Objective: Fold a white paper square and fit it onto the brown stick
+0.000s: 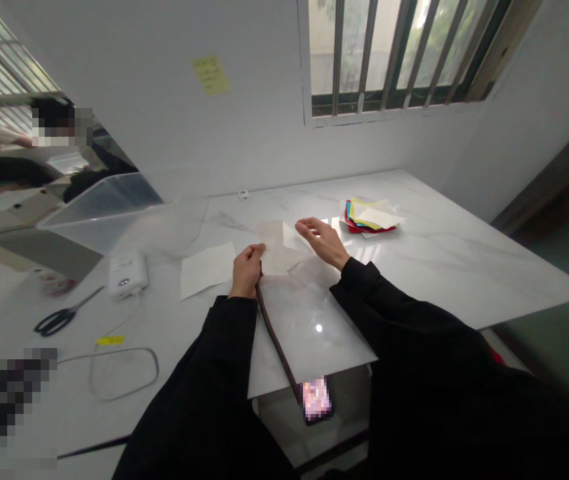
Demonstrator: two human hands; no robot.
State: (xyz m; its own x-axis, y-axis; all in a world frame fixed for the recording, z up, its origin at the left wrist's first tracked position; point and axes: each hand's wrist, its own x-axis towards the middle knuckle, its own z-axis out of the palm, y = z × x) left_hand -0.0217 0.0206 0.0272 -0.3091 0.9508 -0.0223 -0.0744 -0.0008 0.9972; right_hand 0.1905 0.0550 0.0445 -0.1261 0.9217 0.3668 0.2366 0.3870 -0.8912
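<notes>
My left hand (248,270) is closed in a pinch on the left edge of a thin cream-white sheet of paper (272,250), held just above the table. To the right of that sheet is my right hand (322,241), its fingers loosely curved and apart, close to the paper's folded-looking right part; I see nothing gripped in it. Another white sheet (208,268) lies flat on the table, left of my left hand. A brown strap (277,340) runs from beside my left wrist down to a phone-like item (316,399) with a blurred-out pinkish face, below the table edge.
A stack of coloured sheets (370,217) lies at the back right of the marble-patterned table (489,267). On the left are black scissors (57,321), a white power strip (128,275) with a cable, and a clear plastic box (104,207). Other people sit at the far left.
</notes>
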